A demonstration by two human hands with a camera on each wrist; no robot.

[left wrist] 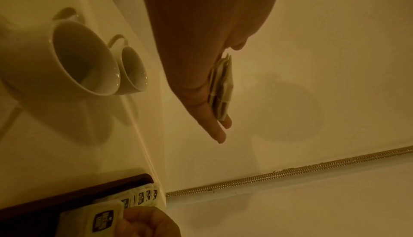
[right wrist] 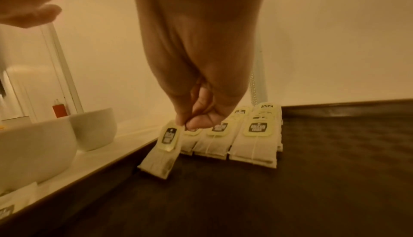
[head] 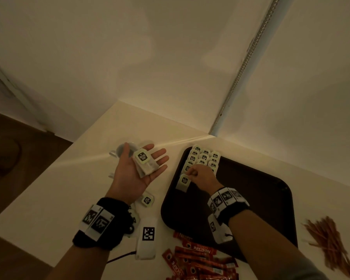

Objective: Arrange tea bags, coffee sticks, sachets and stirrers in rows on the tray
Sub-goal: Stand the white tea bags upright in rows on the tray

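— White bench (head: 69, 188), dark tray (head: 251, 199) at right?
— Yes. Right hand (head: 202, 177) pinches a tea bag (head: 183, 182) by its tag, just near of the tea-bag rows (head: 204, 158) at the tray's far-left corner.
— Left hand (head: 137, 172)?
— Flat, palm up, fingers apart, carrying a small stack of tea bags (head: 144, 162).

"NESCAFE" in white on red coffee sticks (head: 198, 259), near counter edge. Tea bag tags (right wrist: 257, 129): dark logo, wording too blurred to read.
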